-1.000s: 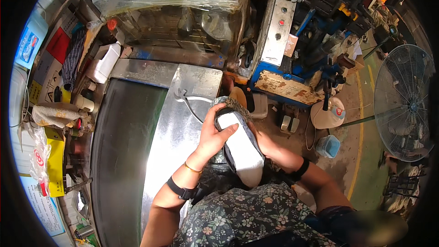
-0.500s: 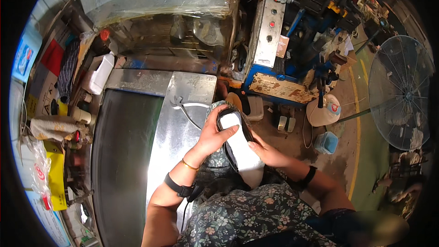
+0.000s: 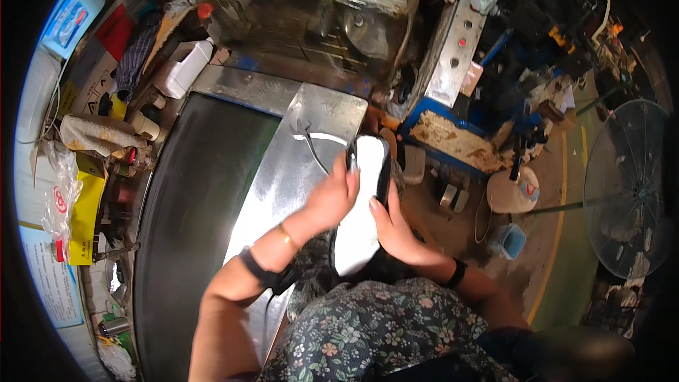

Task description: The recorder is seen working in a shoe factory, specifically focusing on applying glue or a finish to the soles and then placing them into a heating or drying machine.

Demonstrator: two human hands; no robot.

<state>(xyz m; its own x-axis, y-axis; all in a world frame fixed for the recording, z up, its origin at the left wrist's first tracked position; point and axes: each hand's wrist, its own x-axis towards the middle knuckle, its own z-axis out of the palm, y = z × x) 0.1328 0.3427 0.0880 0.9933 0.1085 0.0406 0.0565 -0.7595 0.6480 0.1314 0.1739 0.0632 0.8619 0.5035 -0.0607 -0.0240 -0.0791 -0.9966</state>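
Note:
Held in front of my floral apron (image 3: 375, 318) is a dark shoe with its long white, sole-shaped face (image 3: 357, 230) turned up. My left hand (image 3: 334, 194) grips its left edge toward the far end, fingers slightly blurred. Against the right edge, nearer the middle, my right hand (image 3: 397, 230) presses with the thumb on the white face and its fingers underneath. Metal pincers (image 3: 304, 133) with curved handles lie on the shiny metal plate (image 3: 332, 107) beyond my left hand.
A dark conveyor belt (image 3: 205, 191) runs along the left. Left of it are a white jug (image 3: 182, 68), a towel (image 3: 95, 134) and a yellow box (image 3: 86, 219). A blue machine (image 3: 453, 138), a stool (image 3: 511, 194), a blue bucket (image 3: 507, 240) and a large fan (image 3: 636, 191) stand right.
The shoe has turned more upright and its far end has swung slightly right. My left hand has moved down along its left edge. The whole view has shifted and rotated.

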